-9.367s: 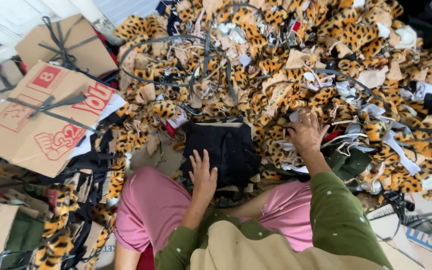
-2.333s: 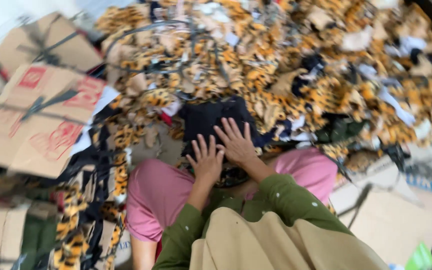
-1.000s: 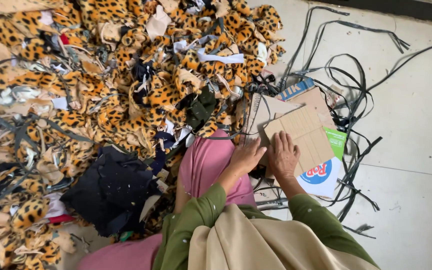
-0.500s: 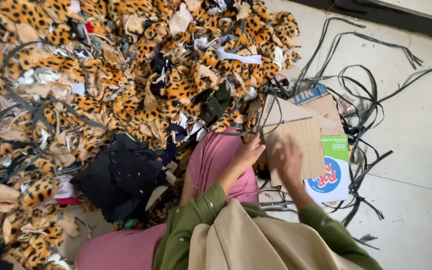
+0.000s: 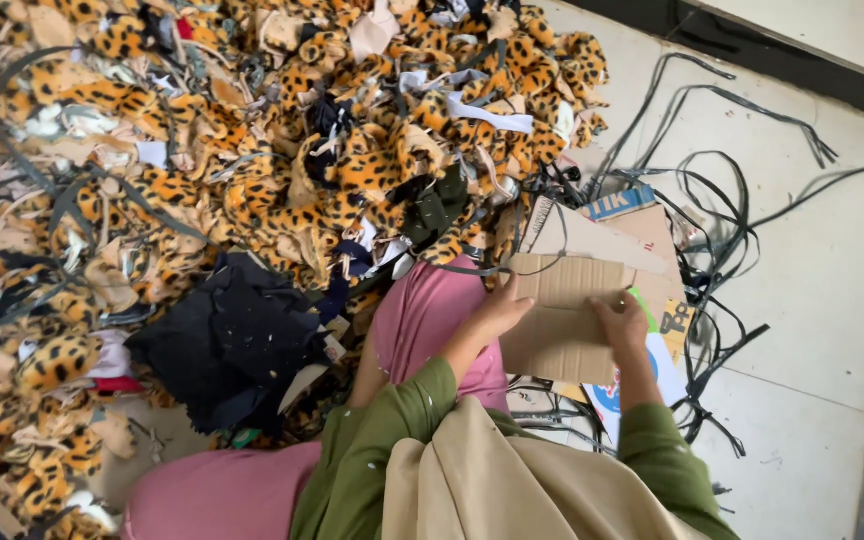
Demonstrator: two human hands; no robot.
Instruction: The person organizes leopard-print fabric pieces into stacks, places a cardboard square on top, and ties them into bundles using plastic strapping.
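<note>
**Tiled floor under a heap of scraps**

The floor (image 5: 822,250) is pale tile with thin dark joints, lit evenly by soft daylight. A heap of leopard-print scraps (image 5: 252,150) covers its left part. Right of the heap, black straps (image 5: 722,200) lie in loose loops on the tile. Beyond the straps, at the top right, a dark band (image 5: 752,55) edges the floor.

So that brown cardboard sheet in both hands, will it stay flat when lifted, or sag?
The cardboard sheet probably stays fairly stiff: it looks flat between the left hand and right hand. It is likely light, being a single thin sheet. A crease across it may let it fold.
</note>
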